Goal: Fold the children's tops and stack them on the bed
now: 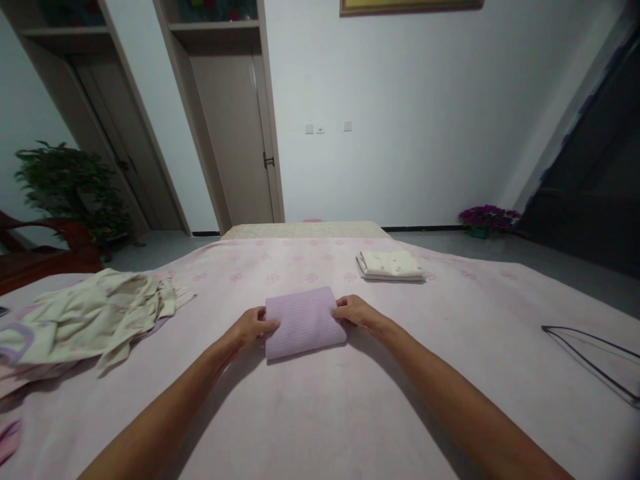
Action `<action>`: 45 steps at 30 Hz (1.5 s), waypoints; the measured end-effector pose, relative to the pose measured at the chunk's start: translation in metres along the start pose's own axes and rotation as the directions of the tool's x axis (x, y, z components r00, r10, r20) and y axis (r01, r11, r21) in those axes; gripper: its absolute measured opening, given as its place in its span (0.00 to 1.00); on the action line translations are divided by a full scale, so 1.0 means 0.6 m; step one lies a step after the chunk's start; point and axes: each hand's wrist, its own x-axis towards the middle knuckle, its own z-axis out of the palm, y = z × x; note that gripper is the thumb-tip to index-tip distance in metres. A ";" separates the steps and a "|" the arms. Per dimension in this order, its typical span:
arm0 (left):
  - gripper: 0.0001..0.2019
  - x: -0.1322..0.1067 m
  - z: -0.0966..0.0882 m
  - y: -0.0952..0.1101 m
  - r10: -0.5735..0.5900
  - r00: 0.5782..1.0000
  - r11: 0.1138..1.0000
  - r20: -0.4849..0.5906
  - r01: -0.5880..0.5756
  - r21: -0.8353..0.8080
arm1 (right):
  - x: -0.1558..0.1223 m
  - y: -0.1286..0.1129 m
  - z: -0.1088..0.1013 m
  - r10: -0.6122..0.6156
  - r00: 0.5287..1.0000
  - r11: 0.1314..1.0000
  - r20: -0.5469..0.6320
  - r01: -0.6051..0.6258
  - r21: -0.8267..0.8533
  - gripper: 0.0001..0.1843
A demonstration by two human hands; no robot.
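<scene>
A lilac ribbed garment [304,323], folded into a flat rectangle, is held between my two hands above the pink patterned bedcover [310,407]. My left hand [254,327] pinches its left edge, thumb on top and fingers behind. On the opposite side my right hand [353,312] grips the right edge in the same way. The garment looks slightly tilted, its far edge raised; whether its near edge rests on the cover I cannot tell. Beyond my right hand lies a neat stack of folded cream clothes [393,265].
A loose heap of cream and pink clothes [95,310] spreads over the left side. A black wire hanger [585,353] lies at the right edge. Past the bed are a door [230,127], a leafy plant [70,190], a wooden chair [55,250] and purple flowers [487,219].
</scene>
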 end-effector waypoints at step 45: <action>0.12 -0.009 0.007 0.007 -0.014 0.990 0.957 -0.138 0.053 0.286 | -0.044 0.016 0.000 0.048 0.989 0.999 -0.139 -0.046 0.015 0.04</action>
